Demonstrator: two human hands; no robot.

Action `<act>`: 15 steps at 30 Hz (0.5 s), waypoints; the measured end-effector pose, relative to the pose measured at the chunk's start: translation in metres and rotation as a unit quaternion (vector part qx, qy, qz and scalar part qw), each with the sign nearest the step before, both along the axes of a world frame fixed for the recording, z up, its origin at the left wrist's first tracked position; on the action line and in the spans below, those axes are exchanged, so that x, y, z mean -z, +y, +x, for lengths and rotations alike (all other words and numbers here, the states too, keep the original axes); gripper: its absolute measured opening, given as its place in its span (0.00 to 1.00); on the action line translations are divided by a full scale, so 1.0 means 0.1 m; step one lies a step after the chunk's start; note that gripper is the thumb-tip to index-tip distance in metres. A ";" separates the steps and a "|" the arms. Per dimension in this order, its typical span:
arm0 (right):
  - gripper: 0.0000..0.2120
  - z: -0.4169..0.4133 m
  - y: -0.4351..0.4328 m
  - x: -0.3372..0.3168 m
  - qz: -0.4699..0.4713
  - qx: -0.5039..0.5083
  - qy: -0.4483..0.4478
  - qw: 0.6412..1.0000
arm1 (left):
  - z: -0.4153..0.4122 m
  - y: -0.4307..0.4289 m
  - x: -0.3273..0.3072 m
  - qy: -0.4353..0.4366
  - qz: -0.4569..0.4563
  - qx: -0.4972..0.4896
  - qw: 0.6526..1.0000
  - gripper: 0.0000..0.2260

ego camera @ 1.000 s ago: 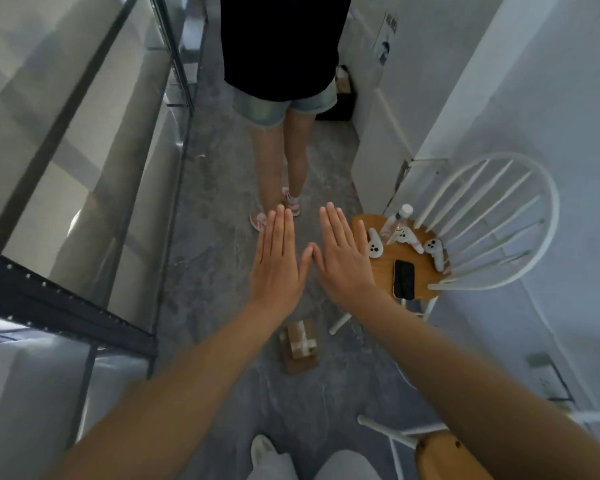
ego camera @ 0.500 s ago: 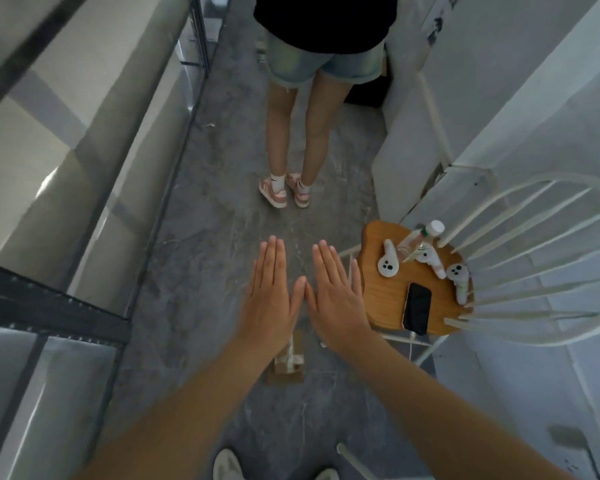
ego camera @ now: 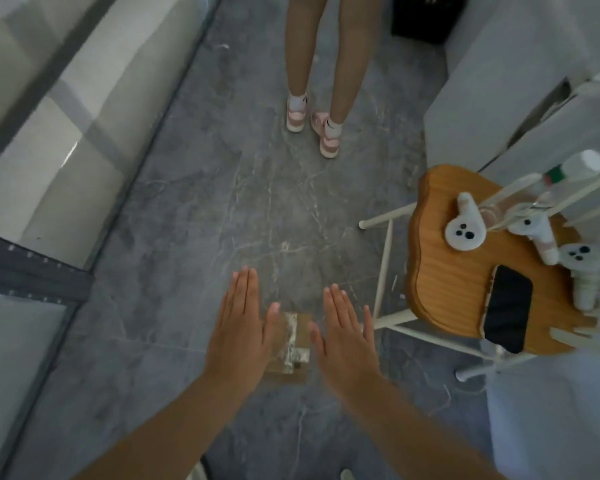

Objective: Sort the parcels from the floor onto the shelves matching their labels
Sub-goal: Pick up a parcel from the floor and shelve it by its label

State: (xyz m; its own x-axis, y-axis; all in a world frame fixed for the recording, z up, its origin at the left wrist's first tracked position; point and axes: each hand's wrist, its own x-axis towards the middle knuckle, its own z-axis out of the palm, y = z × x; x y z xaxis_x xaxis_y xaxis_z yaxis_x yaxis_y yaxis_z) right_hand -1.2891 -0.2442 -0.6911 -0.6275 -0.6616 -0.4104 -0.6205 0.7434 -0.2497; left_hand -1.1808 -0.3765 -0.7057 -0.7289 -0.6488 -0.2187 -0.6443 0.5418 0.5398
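Note:
A small brown cardboard parcel [ego camera: 293, 348] with clear tape across it lies flat on the grey floor. My left hand [ego camera: 238, 330] hovers flat over its left side and hides that edge. My right hand [ego camera: 347, 341] is held flat just to the right of it. Both hands are open, palms down, fingers straight, holding nothing. The metal shelf unit [ego camera: 32, 271] with pale boards runs along the left side.
Another person's legs in pink shoes [ego camera: 312, 123] stand ahead on the floor. A white chair with a wooden seat [ego camera: 444, 271] is at the right, carrying a black phone [ego camera: 508, 313], white controllers [ego camera: 465, 232] and a bottle. A black box [ego camera: 426, 19] sits far ahead.
My view tilted down and closer to the floor. Both hands lowered and spread apart, from touching side by side to either side of the parcel.

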 end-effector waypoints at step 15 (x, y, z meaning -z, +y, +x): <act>0.36 0.06 0.15 2.24 0.022 -0.007 -0.039 0.999 | 0.07 0.13 2.29 -0.058 0.071 0.016 0.996 0.26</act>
State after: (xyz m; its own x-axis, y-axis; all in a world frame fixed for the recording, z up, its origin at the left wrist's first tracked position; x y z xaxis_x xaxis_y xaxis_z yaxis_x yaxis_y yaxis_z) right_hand -1.2836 -0.2289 -0.9147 -0.5835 -0.6505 -0.4863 -0.6105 0.7462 -0.2656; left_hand -1.1740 -0.3630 -0.9343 -0.7130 -0.5820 -0.3911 -0.6906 0.4861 0.5355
